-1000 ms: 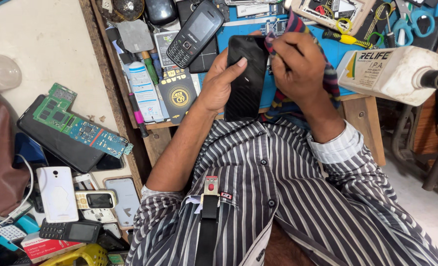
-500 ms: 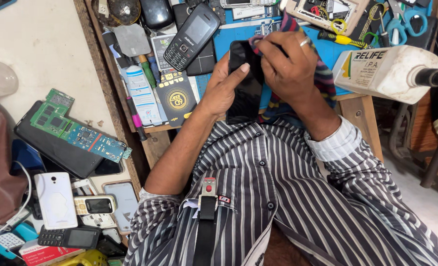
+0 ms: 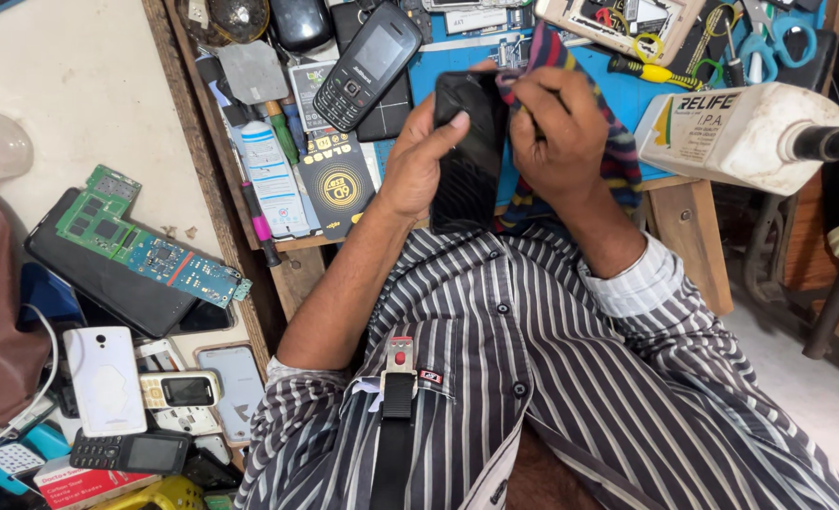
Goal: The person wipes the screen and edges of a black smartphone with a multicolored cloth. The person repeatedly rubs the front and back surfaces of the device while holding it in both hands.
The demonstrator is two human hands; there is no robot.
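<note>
My left hand (image 3: 419, 161) grips the black phone (image 3: 466, 156) upright to steady it, while my right hand (image 3: 561, 132) pinches a striped cloth (image 3: 618, 161) against its top edge.

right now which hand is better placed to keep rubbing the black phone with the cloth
The right hand. Its fingers already pinch the striped cloth against the top of the black phone. The left hand is wrapped around the phone's side, thumb on its face, so it looks better suited to holding it steady.
</note>
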